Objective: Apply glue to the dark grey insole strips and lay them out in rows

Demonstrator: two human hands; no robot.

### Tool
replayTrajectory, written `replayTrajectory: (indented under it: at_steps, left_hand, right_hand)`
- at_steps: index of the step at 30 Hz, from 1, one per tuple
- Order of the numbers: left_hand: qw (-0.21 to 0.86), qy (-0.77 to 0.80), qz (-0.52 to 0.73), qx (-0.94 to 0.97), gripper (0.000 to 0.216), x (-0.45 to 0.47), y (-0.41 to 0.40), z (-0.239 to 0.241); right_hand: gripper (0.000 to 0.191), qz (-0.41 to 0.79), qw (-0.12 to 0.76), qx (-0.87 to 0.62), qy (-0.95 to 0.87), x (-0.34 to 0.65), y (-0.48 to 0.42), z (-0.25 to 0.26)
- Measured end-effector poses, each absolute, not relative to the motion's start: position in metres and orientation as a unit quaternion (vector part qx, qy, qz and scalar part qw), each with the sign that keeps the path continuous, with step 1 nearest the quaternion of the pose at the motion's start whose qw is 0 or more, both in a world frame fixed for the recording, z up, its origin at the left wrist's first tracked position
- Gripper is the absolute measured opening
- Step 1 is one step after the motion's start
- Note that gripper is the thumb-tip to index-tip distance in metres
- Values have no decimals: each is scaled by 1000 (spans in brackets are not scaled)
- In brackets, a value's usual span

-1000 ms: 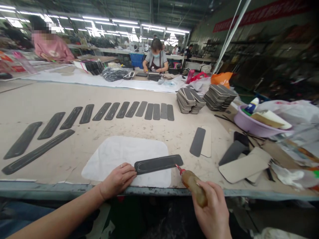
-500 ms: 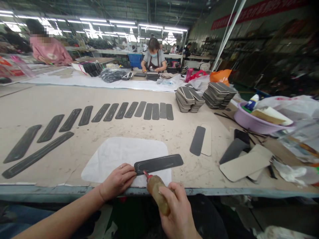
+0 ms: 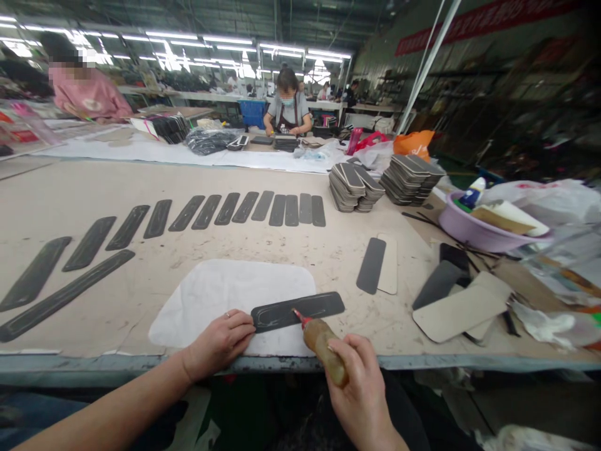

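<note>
Right hand point(image 3: 364, 401) clenched around glue bottle point(image 3: 323, 347), red nozzle on dark strip point(image 3: 298, 310) atop white sheet point(image 3: 225, 294) (6 o'clock, table edge). Left hand point(image 3: 218, 344) fingertips pin strip's 9 o'clock end. Advice: squeeze evenly, keep bead continuous.

Dark strip point(image 3: 297, 310): matt, rubbery-looking, faint glossy lines on its face. White sheet point(image 3: 225, 294) beneath: paper or thin cloth, matt; cannot tell which. Glue bottle point(image 3: 323, 346): translucent amber plastic, red nozzle. Tabletop point(image 3: 188, 181): tan board, matt, scuffed, stained. Basin point(image 3: 469, 233), right: smooth lilac plastic.
</note>
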State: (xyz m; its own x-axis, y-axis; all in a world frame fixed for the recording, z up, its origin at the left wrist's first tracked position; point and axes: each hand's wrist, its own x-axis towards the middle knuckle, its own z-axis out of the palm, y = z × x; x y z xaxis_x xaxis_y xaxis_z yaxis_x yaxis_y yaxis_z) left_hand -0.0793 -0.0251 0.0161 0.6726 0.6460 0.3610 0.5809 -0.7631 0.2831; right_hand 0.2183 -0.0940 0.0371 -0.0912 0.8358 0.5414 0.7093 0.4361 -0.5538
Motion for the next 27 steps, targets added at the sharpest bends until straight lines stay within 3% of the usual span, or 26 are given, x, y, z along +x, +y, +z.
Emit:
replayTrajectory:
  at_steps: [6, 13, 27]
  left_hand:
    - [89, 340, 171, 920, 19, -78, -22, 24]
    - [89, 325, 223, 915, 15, -76, -22, 16]
    - [110, 316, 253, 908, 15, -74, -22, 17]
  right_hand:
    - [28, -3, 417, -556, -719, 261, -98, 32]
    - [26, -82, 421, -587, -686, 291, -90, 42]
    - [26, -59, 408, -576, -705, 296, -77, 36]
